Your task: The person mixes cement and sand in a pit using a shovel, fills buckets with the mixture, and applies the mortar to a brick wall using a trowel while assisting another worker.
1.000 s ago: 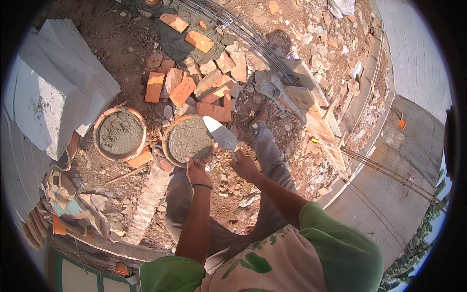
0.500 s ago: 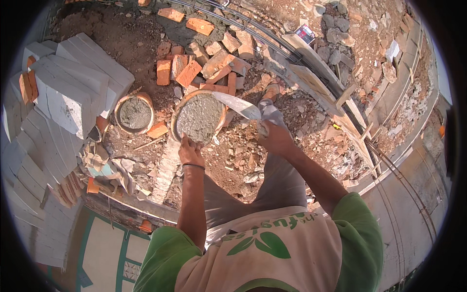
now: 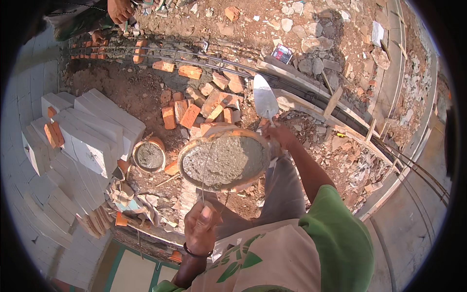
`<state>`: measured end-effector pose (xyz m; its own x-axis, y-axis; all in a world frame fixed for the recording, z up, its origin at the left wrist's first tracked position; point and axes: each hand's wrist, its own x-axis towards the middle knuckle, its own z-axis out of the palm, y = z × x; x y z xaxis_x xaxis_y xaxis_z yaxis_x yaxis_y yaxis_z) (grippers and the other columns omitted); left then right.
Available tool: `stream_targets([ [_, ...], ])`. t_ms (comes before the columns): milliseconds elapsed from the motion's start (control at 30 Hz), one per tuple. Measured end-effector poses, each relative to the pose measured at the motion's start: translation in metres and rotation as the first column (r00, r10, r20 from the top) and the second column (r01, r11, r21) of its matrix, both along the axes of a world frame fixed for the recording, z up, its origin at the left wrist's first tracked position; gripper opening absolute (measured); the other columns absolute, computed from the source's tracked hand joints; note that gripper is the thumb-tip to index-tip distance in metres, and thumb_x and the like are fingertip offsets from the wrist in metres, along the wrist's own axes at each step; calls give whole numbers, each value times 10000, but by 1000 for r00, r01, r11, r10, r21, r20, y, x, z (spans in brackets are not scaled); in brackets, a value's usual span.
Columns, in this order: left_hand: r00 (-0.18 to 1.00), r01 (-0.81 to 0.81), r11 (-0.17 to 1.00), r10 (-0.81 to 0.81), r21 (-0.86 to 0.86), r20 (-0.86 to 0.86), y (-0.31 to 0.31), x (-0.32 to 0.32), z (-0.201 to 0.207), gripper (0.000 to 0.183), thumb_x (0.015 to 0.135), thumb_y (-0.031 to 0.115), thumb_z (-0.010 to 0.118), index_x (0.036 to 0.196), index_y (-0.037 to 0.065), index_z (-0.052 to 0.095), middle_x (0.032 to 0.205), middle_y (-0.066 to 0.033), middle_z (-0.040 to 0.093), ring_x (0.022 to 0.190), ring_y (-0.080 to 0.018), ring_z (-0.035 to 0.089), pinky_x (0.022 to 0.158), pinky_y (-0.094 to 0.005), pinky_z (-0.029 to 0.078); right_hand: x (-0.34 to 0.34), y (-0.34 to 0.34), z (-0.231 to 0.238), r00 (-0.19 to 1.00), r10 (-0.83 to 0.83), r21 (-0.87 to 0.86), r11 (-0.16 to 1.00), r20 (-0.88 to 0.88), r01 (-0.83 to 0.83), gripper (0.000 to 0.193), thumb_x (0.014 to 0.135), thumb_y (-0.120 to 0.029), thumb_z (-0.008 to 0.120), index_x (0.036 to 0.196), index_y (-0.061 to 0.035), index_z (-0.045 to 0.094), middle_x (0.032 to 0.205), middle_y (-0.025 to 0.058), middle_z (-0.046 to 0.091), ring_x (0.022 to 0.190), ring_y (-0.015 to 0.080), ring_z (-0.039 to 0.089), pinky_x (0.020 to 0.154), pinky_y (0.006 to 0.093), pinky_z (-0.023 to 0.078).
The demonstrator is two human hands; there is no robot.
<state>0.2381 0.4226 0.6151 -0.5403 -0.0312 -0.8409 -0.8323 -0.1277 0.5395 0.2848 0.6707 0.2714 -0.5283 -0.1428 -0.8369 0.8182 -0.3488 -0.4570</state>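
A round bucket [image 3: 233,189] of wet grey mortar [image 3: 221,160] is in front of me, large in the head view. A thin wire handle [image 3: 203,182] runs from it to my left hand [image 3: 200,228], which is closed around the wire. My right hand [image 3: 278,136] is closed on the handle of a trowel beside the bucket's right rim. The pointed metal blade of the trowel [image 3: 264,97] points away from me, beyond the rim. Whether my right fingers also touch the rim I cannot tell.
A smaller bucket [image 3: 161,164] of mortar stands to the left. Pale blocks [image 3: 92,134] are stacked farther left, orange bricks [image 3: 189,117] piled beyond. Steel bars [image 3: 219,65] and boards [image 3: 311,109] edge a trench. Another person's hand [image 3: 120,10] is at the far left.
My left hand has come off the bucket's rim, back toward me, and now grips its wire handle. The bucket looks larger and nearer. The trowel blade swung from pointing left to pointing away.
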Motion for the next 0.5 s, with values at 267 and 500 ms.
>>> stream_targets([
  [267,972,-118,963,62,-244,-227,22,12,78,497,774,462,603,664,-9,489,466,-9,374,448,-116,364,465,-256,309,0,-20,6,883,361,204,929,-302,-309,176,809,-143,552,915,-7,583,824,102,602,719,155,574,638,315,469],
  [500,953,-117,963,40,-242,-301,22,16,93,457,846,418,538,735,-26,536,499,-22,393,438,-107,351,473,-254,321,10,136,174,958,261,470,835,119,-286,148,751,-121,593,847,-16,552,635,41,535,482,128,489,447,286,415],
])
